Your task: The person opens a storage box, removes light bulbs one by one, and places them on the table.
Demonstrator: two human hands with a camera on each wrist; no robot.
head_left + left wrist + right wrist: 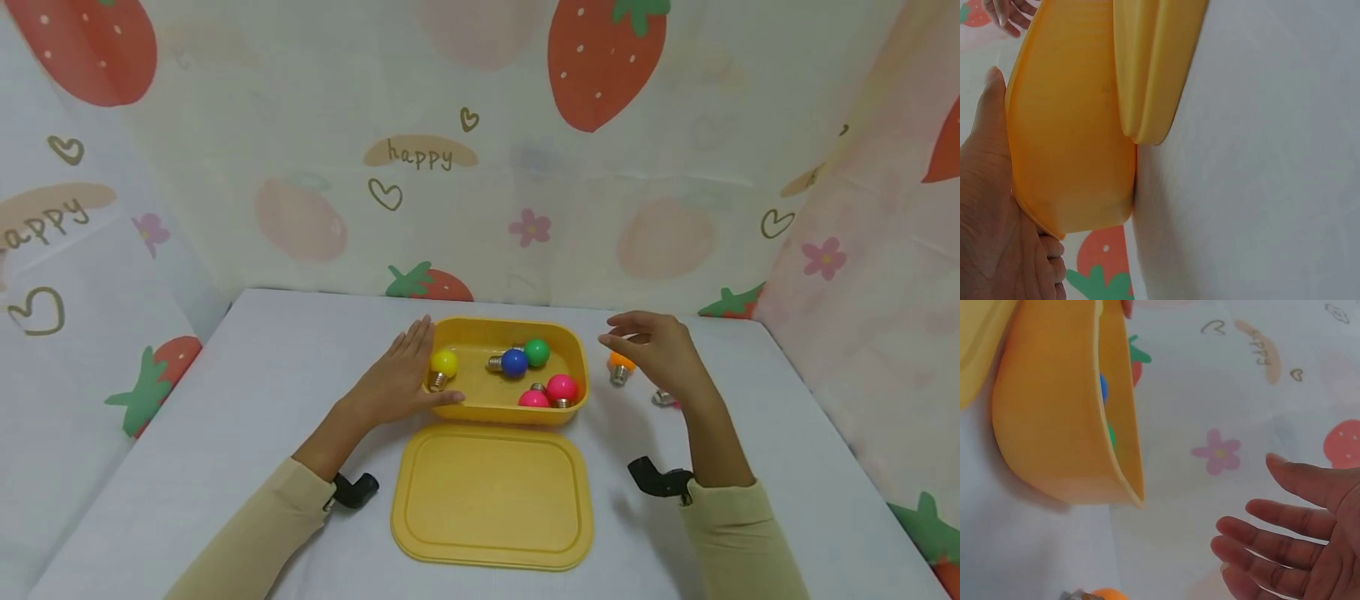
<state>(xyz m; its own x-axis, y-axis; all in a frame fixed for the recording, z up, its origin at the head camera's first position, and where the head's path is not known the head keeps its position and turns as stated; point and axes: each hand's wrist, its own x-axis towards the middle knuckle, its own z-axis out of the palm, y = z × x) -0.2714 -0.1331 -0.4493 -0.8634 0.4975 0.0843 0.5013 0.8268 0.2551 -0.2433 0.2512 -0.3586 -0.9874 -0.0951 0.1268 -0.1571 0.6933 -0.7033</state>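
1. The left grip [393, 379] is unclenched: its fingers lie straight along the left end of the yellow container [487, 413], and its thumb reaches over the front rim.
2. The right grip [660, 350] is released and holds nothing; its fingers are loosely bent and spread, in the air to the right of the container.
3. Beneath and beside the right grip, the orange bulb [622, 362] lies on the counter [315, 354], partly hidden by the fingers, its metal base toward the person.
4. Another bulb [663, 398] lies farther right, mostly hidden by the right wrist; its metal base and a bit of pink show.
5. The container stands upright and uncovered on the counter. Inside, the yellow bulb [445, 362] is at the left end, near the left grip.
6. The blue bulb [514, 363] and the green bulb [537, 352] lie close together around the middle; two pink bulbs [562, 387] sit at the front right.
7. The yellow lid [491, 496] lies flat just in front of the container.
8. Behind the counter hangs a strawberry-printed sheet [315, 108].
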